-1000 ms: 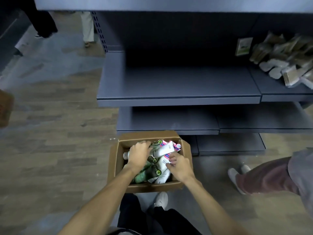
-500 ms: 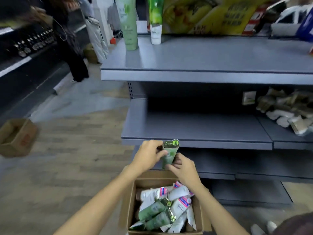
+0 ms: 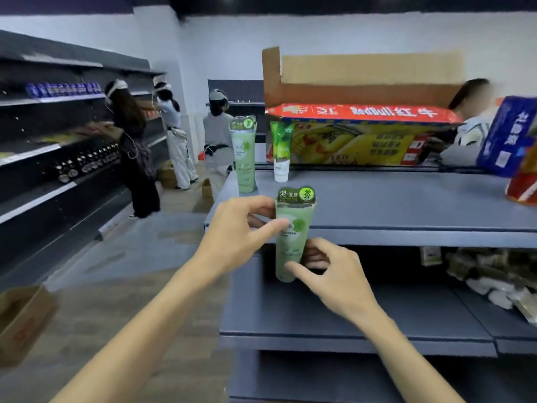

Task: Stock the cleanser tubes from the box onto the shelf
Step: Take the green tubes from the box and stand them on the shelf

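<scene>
I hold a pale green cleanser tube (image 3: 293, 228) upright in front of the top shelf's front edge (image 3: 406, 237). My left hand (image 3: 235, 234) pinches its upper part from the left. My right hand (image 3: 331, 274) grips its lower end from the right. Two tubes stand on the grey top shelf (image 3: 392, 199) near its left end: a matching pale green tube (image 3: 244, 158) and a brighter green-and-white tube (image 3: 281, 152). The box of tubes is out of view.
A large open Red Bull carton (image 3: 357, 126) stands at the back of the top shelf, with a blue pack (image 3: 505, 138) and a red item (image 3: 523, 181) at the right. Loose packets (image 3: 494, 274) lie on the lower shelf. Several people stand in the left aisle. A cardboard box (image 3: 20, 321) sits on the floor.
Both hands took a pale green tube out of the box and lifted it to top-shelf height. My view rose from the box to the top shelf.
</scene>
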A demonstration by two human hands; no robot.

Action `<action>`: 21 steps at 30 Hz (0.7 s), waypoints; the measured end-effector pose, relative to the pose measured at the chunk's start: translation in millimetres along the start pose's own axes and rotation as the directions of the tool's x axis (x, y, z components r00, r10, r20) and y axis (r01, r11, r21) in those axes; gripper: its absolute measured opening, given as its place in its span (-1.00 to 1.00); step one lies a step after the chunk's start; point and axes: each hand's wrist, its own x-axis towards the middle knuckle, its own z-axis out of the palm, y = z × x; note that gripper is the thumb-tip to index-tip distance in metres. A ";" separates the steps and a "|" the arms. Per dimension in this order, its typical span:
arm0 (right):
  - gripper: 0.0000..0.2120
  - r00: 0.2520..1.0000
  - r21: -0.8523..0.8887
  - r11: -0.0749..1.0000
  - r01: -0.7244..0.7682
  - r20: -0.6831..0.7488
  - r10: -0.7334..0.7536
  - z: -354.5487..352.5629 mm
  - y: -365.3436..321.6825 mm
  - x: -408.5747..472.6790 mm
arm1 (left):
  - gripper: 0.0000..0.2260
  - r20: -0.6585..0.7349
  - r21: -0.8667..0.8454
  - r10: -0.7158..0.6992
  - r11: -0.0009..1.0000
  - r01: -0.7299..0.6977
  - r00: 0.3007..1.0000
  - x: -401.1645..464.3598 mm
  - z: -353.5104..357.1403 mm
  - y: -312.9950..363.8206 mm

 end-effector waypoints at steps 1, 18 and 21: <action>-0.77 1.000 0.000 1.000 0.018 -0.003 -0.018 -3.4 -12.7 9.4 | -0.91 -0.023 -0.014 0.021 1.000 -0.021 1.000 9.3 -9.6 6.7; -0.86 1.000 -0.151 0.988 0.011 0.008 -0.010 62.8 -37.1 140.1 | -0.86 -0.243 -0.301 -0.202 0.946 0.124 0.949 86.5 -51.9 -79.1; -0.85 1.000 -0.144 0.990 0.007 -0.006 -0.008 65.7 -36.0 146.4 | -0.88 -0.223 -0.328 -0.207 0.936 0.127 0.953 96.2 -52.1 -87.2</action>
